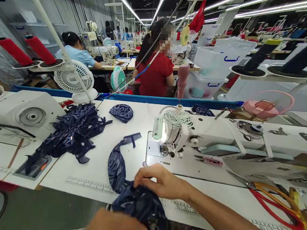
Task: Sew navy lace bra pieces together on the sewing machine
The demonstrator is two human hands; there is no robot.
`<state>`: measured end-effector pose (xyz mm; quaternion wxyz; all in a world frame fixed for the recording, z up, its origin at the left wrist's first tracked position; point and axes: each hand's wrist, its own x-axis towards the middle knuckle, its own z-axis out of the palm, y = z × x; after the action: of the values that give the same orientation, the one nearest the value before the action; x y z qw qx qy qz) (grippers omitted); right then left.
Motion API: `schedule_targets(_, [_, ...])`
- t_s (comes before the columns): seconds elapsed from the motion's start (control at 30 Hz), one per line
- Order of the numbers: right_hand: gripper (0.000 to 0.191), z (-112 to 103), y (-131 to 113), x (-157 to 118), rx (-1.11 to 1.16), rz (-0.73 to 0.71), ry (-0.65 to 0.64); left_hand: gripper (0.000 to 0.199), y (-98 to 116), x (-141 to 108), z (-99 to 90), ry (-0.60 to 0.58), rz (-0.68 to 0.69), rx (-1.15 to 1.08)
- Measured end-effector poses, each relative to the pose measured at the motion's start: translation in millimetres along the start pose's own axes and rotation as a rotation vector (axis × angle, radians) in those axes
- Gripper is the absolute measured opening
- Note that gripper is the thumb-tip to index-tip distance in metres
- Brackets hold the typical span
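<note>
Navy patterned fabric [140, 206] hangs over the table's front edge between my hands. My right hand [156, 181] pinches its upper edge, thumb and fingers pressed together. Low in the view, my left hand [118, 225] is blurred and lies against the fabric's lower left side; its fingers are smeared. From the fabric a curved cup-shaped part [116, 166] with a strap end runs up across the white table [87, 175]. The sewing machine's needle area [164, 150] stands just beyond my right hand, with pink-handled snips [209, 160] beside it.
A heap of navy pieces [74, 131] lies at the left, near another machine [23, 112]. A separate navy cup [121, 113] rests at the back. Red and orange scissors [275, 202] lie at the right. Two people sit beyond the blue rail [149, 99].
</note>
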<state>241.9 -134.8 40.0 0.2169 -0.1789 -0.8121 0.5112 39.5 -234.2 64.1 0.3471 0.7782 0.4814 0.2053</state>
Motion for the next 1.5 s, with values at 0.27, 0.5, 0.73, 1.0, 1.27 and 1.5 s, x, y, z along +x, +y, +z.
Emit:
schedule_targets(0.27, [0.029, -17, 26, -43, 0.011, 0.196, 0.101, 0.037, -24, 119, -8.6, -0.529, 0.139, -0.305])
schedule_targets(0.5, [0.026, -4, 28, -64, 0.001, 0.461, 0.470, 0.008, -30, 135, 15.9, -0.360, 0.054, -0.056])
schedule_targets(0.73, [0.009, -2, 27, -67, 0.109, 0.498, 0.421, 0.026, -25, 148, -6.7, -0.599, 0.268, -0.102])
schedule_targets(1.0, [0.009, -3, 34, -76, 0.091, 0.525, 0.415, 0.043, -38, 145, -8.6, -0.610, 0.066, -0.158])
schedule_targets(1.27, [0.008, -3, 28, -73, -0.219, 0.509, 0.412, 0.026, -45, 131, -8.1, -0.531, 0.163, 0.205])
schedule_targets(1.5, [0.010, -2, 30, -74, -0.336, 0.466, 0.477, 0.060, -31, 76, 26.2, -0.082, -0.133, 1.067])
